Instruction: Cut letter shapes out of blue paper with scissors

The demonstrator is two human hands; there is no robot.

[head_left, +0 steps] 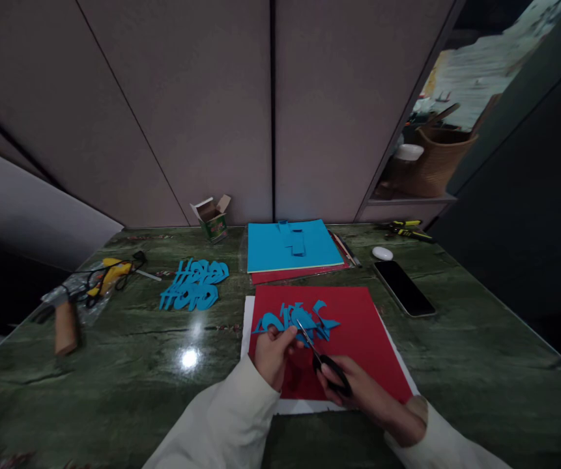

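Observation:
My right hand [351, 384] is wrapped round the black handles of a pair of scissors [337, 374]. The blades point up and left, their tips among blue paper pieces [326, 322]. Beside the tips, my left hand [271, 355] is closed in a pinch on a blue paper piece, largely hidden by the fingers and the other blue bits. Both hands are above a red sheet [358, 326], which lies over a white sheet [249, 319]. Left of the sheets, blue paper cut-outs shaped like letters [195, 286] lie in two rows on the dark green table [138, 391].
Behind the red sheet lies a blue paper stack [270, 251]. A phone [404, 288], a white case [382, 253] and yellow-handled pliers [407, 231] are at right. An opened small box [213, 225], a yellow glue gun [110, 273] and a wooden handle [66, 329] are at left.

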